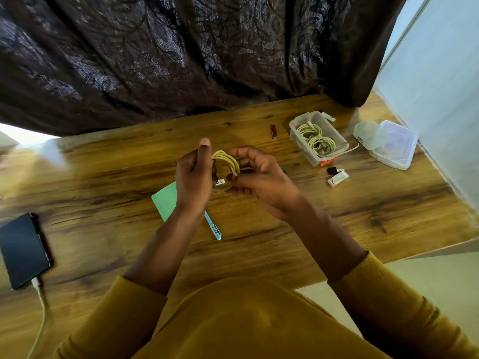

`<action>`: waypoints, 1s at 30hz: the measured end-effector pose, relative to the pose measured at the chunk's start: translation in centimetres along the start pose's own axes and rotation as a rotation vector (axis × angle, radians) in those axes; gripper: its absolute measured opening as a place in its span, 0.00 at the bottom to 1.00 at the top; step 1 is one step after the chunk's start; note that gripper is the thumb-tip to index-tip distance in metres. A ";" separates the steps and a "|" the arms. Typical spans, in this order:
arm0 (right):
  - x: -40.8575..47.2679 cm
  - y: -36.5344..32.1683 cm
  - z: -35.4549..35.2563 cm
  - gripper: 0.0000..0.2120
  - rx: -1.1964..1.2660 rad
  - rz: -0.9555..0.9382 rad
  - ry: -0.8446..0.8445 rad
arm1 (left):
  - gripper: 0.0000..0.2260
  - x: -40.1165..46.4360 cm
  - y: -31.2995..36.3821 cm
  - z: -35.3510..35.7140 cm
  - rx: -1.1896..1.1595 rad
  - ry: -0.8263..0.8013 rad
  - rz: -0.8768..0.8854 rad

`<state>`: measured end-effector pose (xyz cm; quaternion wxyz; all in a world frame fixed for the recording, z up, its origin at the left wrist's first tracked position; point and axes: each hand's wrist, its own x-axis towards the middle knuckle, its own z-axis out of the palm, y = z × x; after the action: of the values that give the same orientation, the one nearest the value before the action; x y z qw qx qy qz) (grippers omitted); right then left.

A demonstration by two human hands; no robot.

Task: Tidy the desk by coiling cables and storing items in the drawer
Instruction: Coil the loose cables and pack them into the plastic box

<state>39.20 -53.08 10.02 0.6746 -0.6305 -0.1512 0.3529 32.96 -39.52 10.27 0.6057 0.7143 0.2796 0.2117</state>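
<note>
Head view, the only one given, looks down on a wooden desk [103, 182] backed by a dark patterned curtain [155, 60], with both hands raised just above the middle of the desktop. Between them is a pale yellow-white cable [227, 161] wound into a small coil. The left hand [193, 177] has its fingers curled round the coil's left side, thumb standing upright, while the right hand [259, 177] pinches the coil's right side, where the cable's free end with its plug lies against the loops. Both hands are thus closed on the same coil, which hangs clear of the desk between them, its loops arching from one hand to the other. Judging by the task, the winding looks nearly finished and the loose end wants tucking in. Up and to the right of the grip, well apart from it, sits an open clear plastic box [317, 137] already holding two coiled cables [315, 137]; the right hand is the nearer one to it, so a carry that way would fall naturally to that hand. Just beyond the box lie a clear lid [394, 145], a red lighter-like stick [273, 131] and a small white block [337, 178]. Under the left forearm lie a green notepad [166, 200] and a light blue pen [213, 228]; a black phone [24, 251] on its charging lead [39, 320] rests at far left. No drawer is in sight.
</note>
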 end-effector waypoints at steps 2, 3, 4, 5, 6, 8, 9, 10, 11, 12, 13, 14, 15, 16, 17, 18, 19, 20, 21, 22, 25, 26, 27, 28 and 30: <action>-0.1 -0.1 -0.2 0.19 -0.037 -0.017 0.018 | 0.26 0.0 -0.1 -0.1 0.008 -0.001 0.008; -0.1 -0.1 -0.3 0.17 -0.054 -0.025 0.018 | 0.26 0.0 -0.2 -0.1 0.009 -0.001 0.008; -0.1 -0.1 -0.3 0.15 -0.070 -0.033 0.013 | 0.25 0.1 -0.3 -0.2 0.008 0.000 0.007; -0.2 -0.2 -0.4 0.14 -0.086 -0.038 0.007 | 0.25 0.1 -0.3 -0.2 0.005 0.001 0.006; -0.2 -0.2 -0.5 0.14 -0.104 -0.043 -0.001 | 0.25 0.2 -0.2 -0.2 0.001 0.001 0.003; -0.1 -0.3 -0.4 0.15 -0.157 -0.056 -0.018 | 0.25 0.2 0.0 -0.2 0.002 -0.013 -0.003; -0.1 -0.4 -0.4 0.15 -0.196 -0.070 -0.023 | 0.25 0.2 0.1 -0.1 0.005 -0.029 -0.002; 0.0 -0.4 -0.3 0.14 -0.239 -0.085 -0.024 | 0.26 0.1 0.1 -0.1 0.009 -0.050 -0.002; 0.1 -0.4 -0.3 0.12 -0.278 -0.101 -0.020 | 0.26 0.1 0.1 0.0 0.013 -0.070 -0.003; 0.3 -0.3 -0.3 0.10 -0.309 -0.120 -0.009 | 0.25 0.0 0.1 0.1 0.016 -0.087 -0.005; 0.4 -0.2 -0.4 0.08 -0.333 -0.145 0.007 | 0.25 -0.1 0.1 0.0 0.015 -0.101 -0.010; 0.5 -0.1 -0.4 0.07 -0.348 -0.176 0.022 | 0.25 -0.2 0.2 0.0 0.013 -0.112 -0.019; 0.6 0.0 -0.5 0.06 -0.353 -0.205 0.033 | 0.25 -0.2 0.2 -0.1 0.015 -0.118 -0.031; 0.7 0.2 -0.5 0.06 -0.352 -0.229 0.040 | 0.24 -0.2 0.3 -0.2 0.018 -0.122 -0.046; 0.7 0.3 -0.6 0.07 -0.353 -0.245 0.047 | 0.24 -0.2 0.4 -0.3 0.020 -0.123 -0.062; 0.7 0.5 -0.8 0.07 -0.359 -0.256 0.055 | 0.24 -0.1 0.4 -0.4 0.019 -0.121 -0.078; 0.7 0.7 -0.9 0.07 -0.366 -0.265 0.061 | 0.24 -0.1 0.5 -0.5 0.015 -0.118 -0.097; 0.7 0.9 -1.1 0.07 -0.371 -0.273 0.064 | 0.23 0.0 0.5 -0.6 0.003 -0.114 -0.124; 0.7 1.0 -1.2 0.07 -0.373 -0.278 0.067 | 0.23 0.0 0.6 -0.7 -0.015 -0.111 -0.156; 0.7 1.0 -1.3 0.06 -0.370 -0.282 0.070 | 0.22 0.1 0.6 -0.8 -0.036 -0.110 -0.185; 0.7 1.1 -1.8 0.05 -0.338 -0.297 0.062 | 0.18 0.3 0.5 -1.4 -0.103 -0.129 -0.238; 0.7 1.1 -1.9 0.05 -0.331 -0.302 0.055 | 0.17 0.4 0.4 -1.6 -0.118 -0.142 -0.245; 0.7 1.0 -1.9 0.05 -0.323 -0.304 0.048 | 0.16 0.5 0.3 -1.9 -0.132 -0.161 -0.247; 0.7 1.0 -2.0 0.06 -0.315 -0.303 0.041 | 0.16 0.6 0.2 -2.1 -0.143 -0.183 -0.245; 0.6 1.0 -2.1 0.06 -0.303 -0.299 0.031 | 0.14 0.7 0.0 -2.5 -0.171 -0.205 -0.240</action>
<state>40.73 -54.27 8.60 0.6190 -0.7008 -0.2839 0.2123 31.93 -37.18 10.71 0.7106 0.6395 0.2804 0.0868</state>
